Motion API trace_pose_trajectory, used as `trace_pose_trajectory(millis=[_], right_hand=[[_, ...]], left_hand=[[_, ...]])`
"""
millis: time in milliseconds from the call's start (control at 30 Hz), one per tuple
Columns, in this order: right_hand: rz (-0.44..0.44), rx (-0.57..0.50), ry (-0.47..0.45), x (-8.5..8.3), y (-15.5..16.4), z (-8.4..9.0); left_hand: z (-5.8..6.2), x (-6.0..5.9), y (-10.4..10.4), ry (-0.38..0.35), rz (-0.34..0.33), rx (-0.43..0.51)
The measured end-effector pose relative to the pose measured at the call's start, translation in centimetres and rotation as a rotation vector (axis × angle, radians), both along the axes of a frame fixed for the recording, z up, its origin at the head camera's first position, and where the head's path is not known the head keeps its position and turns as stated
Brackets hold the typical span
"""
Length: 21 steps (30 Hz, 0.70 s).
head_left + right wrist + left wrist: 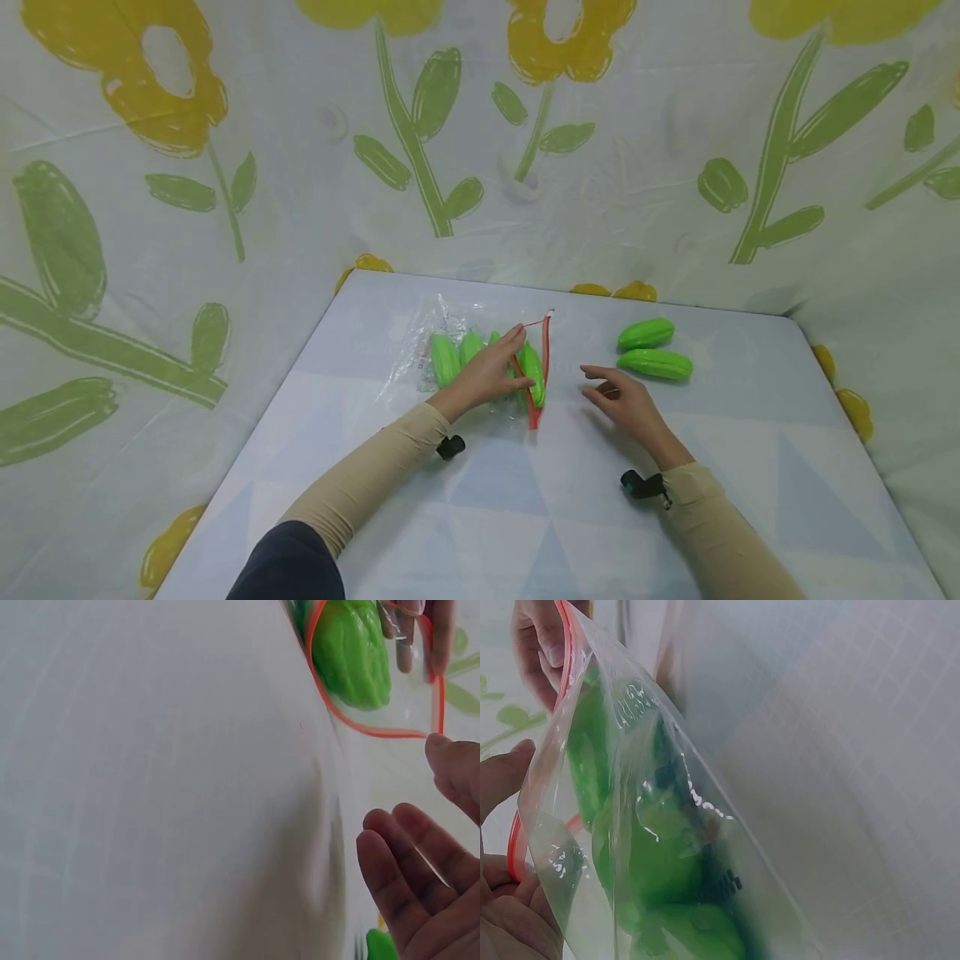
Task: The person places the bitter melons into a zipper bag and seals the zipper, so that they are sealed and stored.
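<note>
In the head view a clear zip bag [411, 362] with a red zip edge [546, 354] lies on the table. Several bright green, ridged, gourd-like vegetables [444, 360] are inside it. My left hand [487, 371] lies over the bag at its mouth, fingers extended and thumb spread away from them. The left wrist view has these fingers touching the red edge [514, 844]. To the right of the mouth, my right hand [626, 404] hovers apart from the bag with loosely bent fingers and nothing between them. A green vegetable [351, 656] shows through the mouth in the right wrist view.
Two more green vegetables, an upper one [647, 333] and a lower one [656, 364], lie beyond my right hand. The pale table [487, 533] has a triangle pattern. Behind it hangs a flower-printed cloth [637, 183]. Small black devices sit at both wrists.
</note>
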State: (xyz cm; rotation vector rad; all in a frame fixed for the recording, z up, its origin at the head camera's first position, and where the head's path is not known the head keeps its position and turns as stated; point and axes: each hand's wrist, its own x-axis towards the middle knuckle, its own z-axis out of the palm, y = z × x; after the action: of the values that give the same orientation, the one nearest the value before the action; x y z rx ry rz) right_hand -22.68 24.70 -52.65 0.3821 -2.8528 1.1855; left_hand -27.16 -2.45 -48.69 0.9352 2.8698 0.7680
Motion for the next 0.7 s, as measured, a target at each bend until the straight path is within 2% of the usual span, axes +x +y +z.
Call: trace_pose_trajectory(millis=[700], right_hand=[[-0.034,-0.021,0.16,0.7,4.0,0.3]], left_hand=[[0.0,0.1,0.0,-0.013,0.015,-0.011]])
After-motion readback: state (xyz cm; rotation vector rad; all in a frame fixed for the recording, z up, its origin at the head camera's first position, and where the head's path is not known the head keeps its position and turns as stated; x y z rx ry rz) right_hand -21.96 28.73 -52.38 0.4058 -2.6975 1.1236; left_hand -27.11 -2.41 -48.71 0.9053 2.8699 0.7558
